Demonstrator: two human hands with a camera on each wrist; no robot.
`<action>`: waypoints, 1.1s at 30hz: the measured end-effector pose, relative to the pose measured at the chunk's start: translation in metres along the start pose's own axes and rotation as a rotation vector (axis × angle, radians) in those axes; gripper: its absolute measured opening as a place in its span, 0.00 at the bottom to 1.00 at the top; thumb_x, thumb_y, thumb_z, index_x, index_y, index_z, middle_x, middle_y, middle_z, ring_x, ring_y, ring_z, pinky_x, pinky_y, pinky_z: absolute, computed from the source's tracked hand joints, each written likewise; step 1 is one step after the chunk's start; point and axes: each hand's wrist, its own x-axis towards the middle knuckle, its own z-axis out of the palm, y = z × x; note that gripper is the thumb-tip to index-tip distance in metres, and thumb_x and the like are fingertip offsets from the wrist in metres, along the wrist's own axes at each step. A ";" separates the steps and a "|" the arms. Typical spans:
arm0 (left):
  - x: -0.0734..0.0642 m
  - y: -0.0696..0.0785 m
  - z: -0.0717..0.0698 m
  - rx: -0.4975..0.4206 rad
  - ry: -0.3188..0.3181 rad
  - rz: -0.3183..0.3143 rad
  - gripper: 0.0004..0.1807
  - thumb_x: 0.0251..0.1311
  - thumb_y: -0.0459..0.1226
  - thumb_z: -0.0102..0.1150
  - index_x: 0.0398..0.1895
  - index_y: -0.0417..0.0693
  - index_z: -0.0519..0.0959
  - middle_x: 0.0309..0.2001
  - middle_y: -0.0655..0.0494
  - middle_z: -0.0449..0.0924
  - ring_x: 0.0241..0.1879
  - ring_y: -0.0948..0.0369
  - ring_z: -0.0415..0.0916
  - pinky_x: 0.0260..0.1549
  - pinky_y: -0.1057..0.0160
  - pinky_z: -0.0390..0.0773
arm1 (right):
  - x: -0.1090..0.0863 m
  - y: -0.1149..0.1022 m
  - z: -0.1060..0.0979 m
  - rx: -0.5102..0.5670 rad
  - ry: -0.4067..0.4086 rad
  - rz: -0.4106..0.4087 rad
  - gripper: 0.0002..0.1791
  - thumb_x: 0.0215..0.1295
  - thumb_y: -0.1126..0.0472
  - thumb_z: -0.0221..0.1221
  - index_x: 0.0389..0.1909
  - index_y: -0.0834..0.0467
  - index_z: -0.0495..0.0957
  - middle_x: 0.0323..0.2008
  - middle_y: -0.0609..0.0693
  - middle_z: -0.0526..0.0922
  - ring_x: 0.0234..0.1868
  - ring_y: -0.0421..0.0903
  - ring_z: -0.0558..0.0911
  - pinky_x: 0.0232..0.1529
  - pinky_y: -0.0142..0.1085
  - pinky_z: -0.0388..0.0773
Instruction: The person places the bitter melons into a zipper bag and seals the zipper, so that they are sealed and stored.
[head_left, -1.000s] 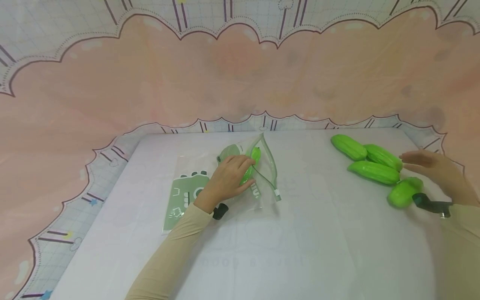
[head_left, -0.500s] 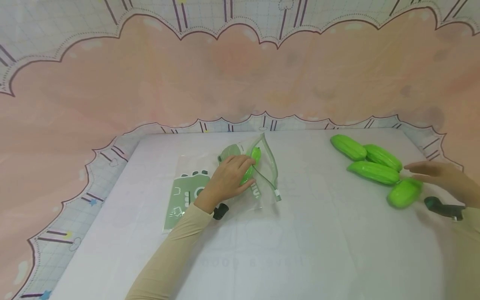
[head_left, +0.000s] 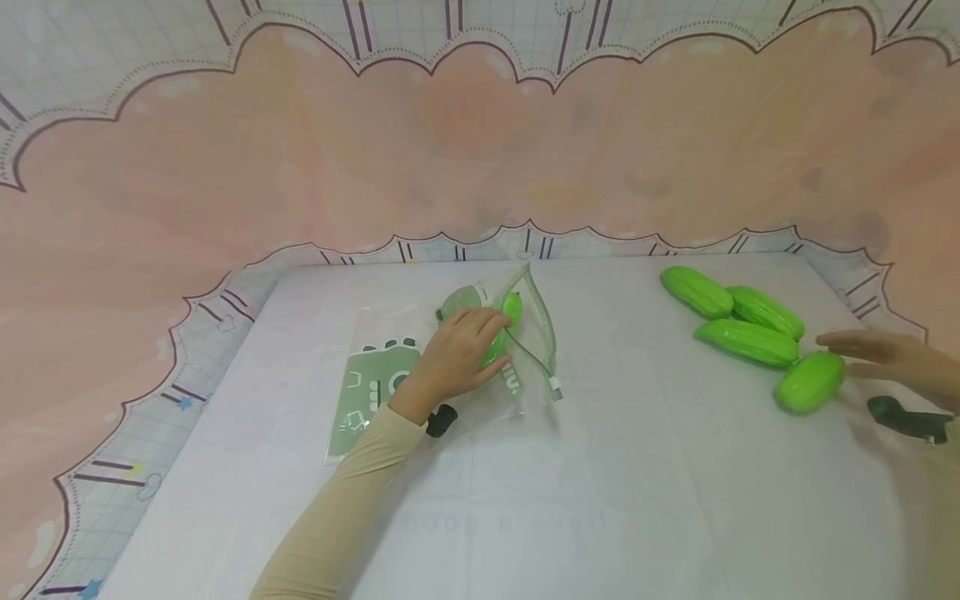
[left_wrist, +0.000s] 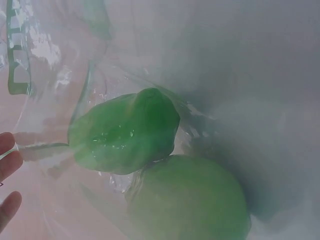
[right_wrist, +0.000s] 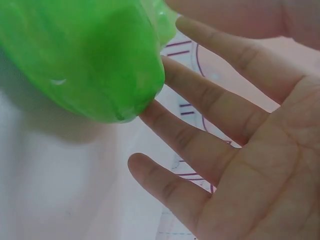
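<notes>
My left hand (head_left: 457, 350) lies over a clear zip bag (head_left: 536, 333) with green print, and its fingers hold back one lip of the open mouth. Through the film shows a green, cucumber-like vegetable (head_left: 512, 308); the left wrist view reveals two rounded green pieces, a smaller one (left_wrist: 125, 132) and a bigger one (left_wrist: 190, 200). On the right, my right hand (head_left: 892, 358) has its fingers straight and spread beside the nearest green vegetable (head_left: 810, 382). In the right wrist view, the fingertips overlap or touch the end of this vegetable (right_wrist: 100, 65); contact is uncertain.
Several more ribbed green vegetables (head_left: 750, 342) lie together at the back right of the white table (head_left: 637, 483). Left of the bag is a flat green-printed bag (head_left: 367, 392), partly under the left forearm. A patterned cloth (head_left: 450, 167) hangs behind.
The right hand has drawn away to the right and slightly nearer the front, uncovering more of the nearest vegetable, which has turned slightly. The left hand and bag look unchanged.
</notes>
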 end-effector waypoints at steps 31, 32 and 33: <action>0.000 0.000 0.001 0.019 0.019 0.015 0.22 0.55 0.46 0.62 0.48 0.44 0.72 0.46 0.50 0.79 0.49 0.55 0.76 0.53 0.57 0.73 | 0.009 -0.010 0.011 -0.058 -0.074 0.171 0.34 0.67 0.48 0.53 0.66 0.64 0.57 0.64 0.77 0.54 0.59 0.80 0.56 0.45 0.74 0.53; 0.000 0.000 0.001 0.018 0.019 0.014 0.22 0.55 0.46 0.62 0.48 0.44 0.72 0.46 0.50 0.79 0.49 0.55 0.76 0.53 0.57 0.73 | 0.010 -0.010 0.011 -0.064 -0.068 0.168 0.34 0.67 0.48 0.53 0.66 0.64 0.58 0.64 0.77 0.54 0.59 0.80 0.55 0.45 0.74 0.53; 0.000 0.000 0.001 0.018 0.018 0.014 0.22 0.55 0.46 0.62 0.48 0.44 0.72 0.46 0.50 0.79 0.49 0.55 0.76 0.53 0.57 0.73 | 0.010 -0.012 0.011 -0.072 -0.061 0.162 0.34 0.66 0.48 0.53 0.65 0.64 0.59 0.64 0.77 0.55 0.59 0.80 0.56 0.46 0.74 0.53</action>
